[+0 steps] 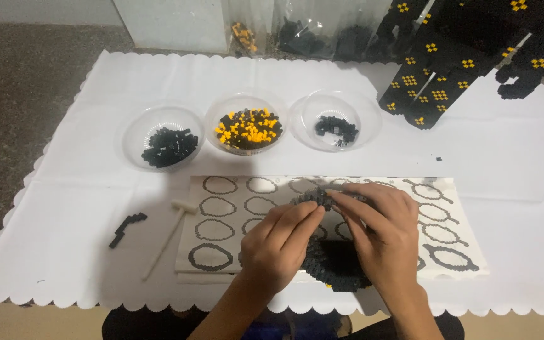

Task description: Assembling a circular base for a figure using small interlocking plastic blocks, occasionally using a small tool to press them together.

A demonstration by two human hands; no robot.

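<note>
1. Worktop (7,113): dark, speckled grey-brown surface, exposed at the left and far edges.
2. White paper cover (83,189) with scalloped border lies over most of the worktop.
3. Pale wall panel (171,22) stands beyond the cover's far edge.
4. Light-brown floor strip (33,321) shows below the cover's near edge.
5. Lighting: even, from above; soft shadows on the cover.

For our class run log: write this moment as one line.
left hand: holds black block piece | right hand: same piece | instruction sheet beneath
</note>
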